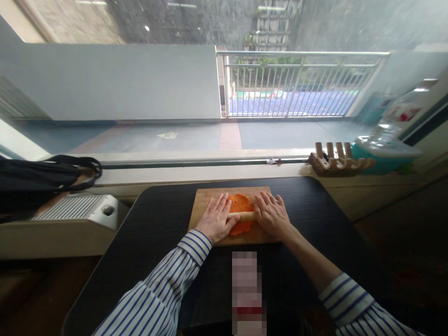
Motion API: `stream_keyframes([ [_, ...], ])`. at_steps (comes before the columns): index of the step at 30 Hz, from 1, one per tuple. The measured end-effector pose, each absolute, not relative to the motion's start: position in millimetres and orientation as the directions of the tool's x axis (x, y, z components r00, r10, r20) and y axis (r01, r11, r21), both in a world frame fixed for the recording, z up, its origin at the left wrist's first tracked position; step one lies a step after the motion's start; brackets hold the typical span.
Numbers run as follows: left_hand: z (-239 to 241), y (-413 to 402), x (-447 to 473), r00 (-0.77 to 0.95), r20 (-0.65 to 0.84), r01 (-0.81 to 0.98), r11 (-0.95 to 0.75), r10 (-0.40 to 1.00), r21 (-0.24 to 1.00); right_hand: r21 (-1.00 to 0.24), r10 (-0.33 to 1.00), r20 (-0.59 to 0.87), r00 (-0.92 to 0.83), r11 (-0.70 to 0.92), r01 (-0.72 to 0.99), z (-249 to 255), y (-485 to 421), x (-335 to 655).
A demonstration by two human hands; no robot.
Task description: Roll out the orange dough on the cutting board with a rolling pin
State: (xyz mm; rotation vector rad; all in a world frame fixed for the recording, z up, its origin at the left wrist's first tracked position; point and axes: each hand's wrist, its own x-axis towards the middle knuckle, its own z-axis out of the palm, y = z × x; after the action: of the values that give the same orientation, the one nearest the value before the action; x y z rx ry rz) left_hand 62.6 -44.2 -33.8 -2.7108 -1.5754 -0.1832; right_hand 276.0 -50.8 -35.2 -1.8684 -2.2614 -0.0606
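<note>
A thin wooden rolling pin [245,216] lies across a flattened sheet of orange dough [241,203] on a wooden board [201,198]. My left hand [216,218] rests flat over the pin's left end, its fingers stretched forward and its thumb on the near side. Over the right end lies my right hand [272,214], palm down, with fingers extended and slightly bent. Both palms hide the pin's ends. Dough shows on the far and near sides of the pin.
The board sits on a black table [157,242] below a window. A wooden rack with pegs [336,161], a teal container [385,156] and a clear plastic bottle [397,112] stand on the sill at right. At left are a white appliance [84,210] and a black bag [38,179].
</note>
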Motion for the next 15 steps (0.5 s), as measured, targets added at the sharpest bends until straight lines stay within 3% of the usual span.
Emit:
stream_keyframes([
  [15, -38.6, -39.1, 65.4, 0.444, 0.140, 0.887, -0.457, 0.885, 0.072, -0.055, 0.970, 0.132, -0.202, 0.211, 0.976, -25.7, -37.5, 274.5],
])
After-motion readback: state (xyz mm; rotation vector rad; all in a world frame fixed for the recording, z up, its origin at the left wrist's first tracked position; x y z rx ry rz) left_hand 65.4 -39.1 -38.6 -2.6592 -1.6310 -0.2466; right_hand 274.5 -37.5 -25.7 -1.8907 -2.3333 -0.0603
